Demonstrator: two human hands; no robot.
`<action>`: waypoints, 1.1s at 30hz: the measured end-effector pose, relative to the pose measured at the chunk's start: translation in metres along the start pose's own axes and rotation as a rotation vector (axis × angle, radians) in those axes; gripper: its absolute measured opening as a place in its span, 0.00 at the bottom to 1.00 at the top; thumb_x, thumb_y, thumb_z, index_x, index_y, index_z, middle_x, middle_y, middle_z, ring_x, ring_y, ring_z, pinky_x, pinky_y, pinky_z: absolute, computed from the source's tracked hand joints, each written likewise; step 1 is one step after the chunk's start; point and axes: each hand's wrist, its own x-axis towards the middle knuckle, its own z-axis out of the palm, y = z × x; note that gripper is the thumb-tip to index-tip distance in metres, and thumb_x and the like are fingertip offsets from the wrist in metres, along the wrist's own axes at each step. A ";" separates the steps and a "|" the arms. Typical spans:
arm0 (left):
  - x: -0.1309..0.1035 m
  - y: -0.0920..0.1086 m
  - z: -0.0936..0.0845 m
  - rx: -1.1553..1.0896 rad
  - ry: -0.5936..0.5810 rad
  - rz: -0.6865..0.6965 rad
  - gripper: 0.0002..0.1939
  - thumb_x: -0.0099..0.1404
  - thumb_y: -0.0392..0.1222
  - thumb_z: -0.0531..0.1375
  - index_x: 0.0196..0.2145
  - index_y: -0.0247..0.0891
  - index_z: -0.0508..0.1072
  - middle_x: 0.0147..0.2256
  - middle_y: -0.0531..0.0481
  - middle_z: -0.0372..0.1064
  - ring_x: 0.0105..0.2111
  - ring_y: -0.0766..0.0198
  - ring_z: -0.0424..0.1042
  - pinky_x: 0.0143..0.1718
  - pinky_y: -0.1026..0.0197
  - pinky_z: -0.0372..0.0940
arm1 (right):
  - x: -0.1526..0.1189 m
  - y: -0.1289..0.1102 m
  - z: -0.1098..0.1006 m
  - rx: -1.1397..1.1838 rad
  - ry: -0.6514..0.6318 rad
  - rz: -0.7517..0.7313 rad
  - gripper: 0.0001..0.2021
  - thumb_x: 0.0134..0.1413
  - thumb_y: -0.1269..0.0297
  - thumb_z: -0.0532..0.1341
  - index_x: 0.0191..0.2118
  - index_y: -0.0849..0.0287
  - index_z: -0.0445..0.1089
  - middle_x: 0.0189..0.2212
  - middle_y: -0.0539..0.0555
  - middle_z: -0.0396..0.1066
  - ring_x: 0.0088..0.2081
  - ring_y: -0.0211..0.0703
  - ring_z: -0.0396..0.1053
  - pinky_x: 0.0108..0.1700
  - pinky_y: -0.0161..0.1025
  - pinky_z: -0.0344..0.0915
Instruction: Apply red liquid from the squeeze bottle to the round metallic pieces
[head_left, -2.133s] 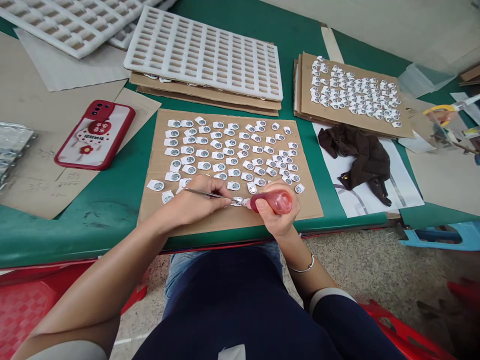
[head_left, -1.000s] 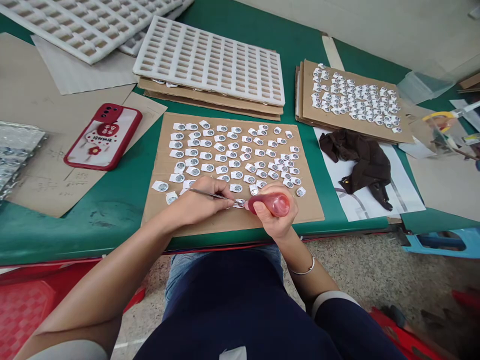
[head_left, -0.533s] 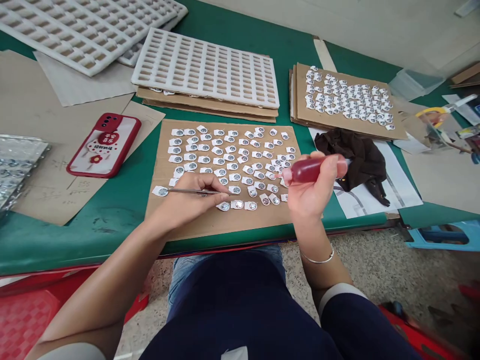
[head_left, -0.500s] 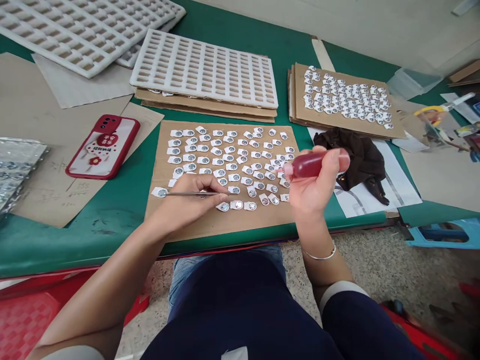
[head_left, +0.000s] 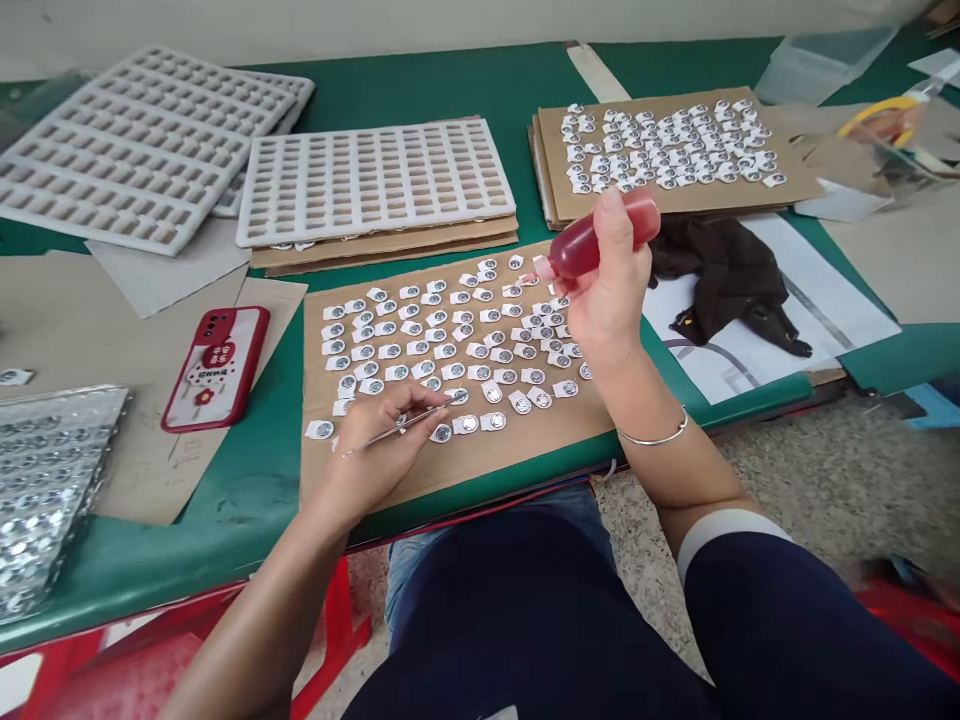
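Observation:
My left hand point(head_left: 382, 440) pinches a thin metal rod-like tool point(head_left: 397, 426) at the lower left of a cardboard sheet point(head_left: 360, 480). The tool's far end lies by one of the small white tabs with a round metallic emblem point(head_left: 457, 397); whether it touches cannot be made out. Rows of such tabs cover the sheet. My right hand point(head_left: 611, 290) is wrapped round a small squeeze bottle of dark red liquid point(head_left: 577, 248). The bottle is tilted, its pale nozzle point(head_left: 534, 273) pointing down left above the tabs at the upper right of the sheet.
White slotted trays point(head_left: 375, 180) lie on cardboard behind the sheet. Another tab-covered cardboard point(head_left: 555, 130) is at the back right, near a dark brown cloth point(head_left: 727, 280). To the left are a red-cased phone point(head_left: 217, 370) and a clear plastic pack point(head_left: 60, 490).
The view has turned and shifted. My left hand's tool has swung, its far end now over the tabs in front. My right hand has moved the bottle up toward the back of the sheet.

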 end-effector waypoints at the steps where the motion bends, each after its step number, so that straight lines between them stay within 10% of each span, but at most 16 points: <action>1: 0.000 0.000 0.001 0.014 0.008 0.007 0.07 0.58 0.45 0.61 0.34 0.40 0.71 0.35 0.50 0.73 0.31 0.63 0.71 0.32 0.61 0.65 | 0.001 0.002 -0.003 0.018 0.009 0.007 0.19 0.47 0.42 0.57 0.26 0.53 0.59 0.16 0.43 0.58 0.16 0.33 0.63 0.14 0.32 0.46; 33: -0.012 0.019 0.011 0.381 -0.069 0.137 0.04 0.61 0.39 0.58 0.36 0.39 0.70 0.30 0.52 0.73 0.29 0.65 0.71 0.30 0.64 0.65 | 0.000 0.002 -0.018 0.160 0.017 0.246 0.18 0.45 0.43 0.59 0.26 0.53 0.64 0.16 0.45 0.61 0.18 0.38 0.66 0.16 0.36 0.62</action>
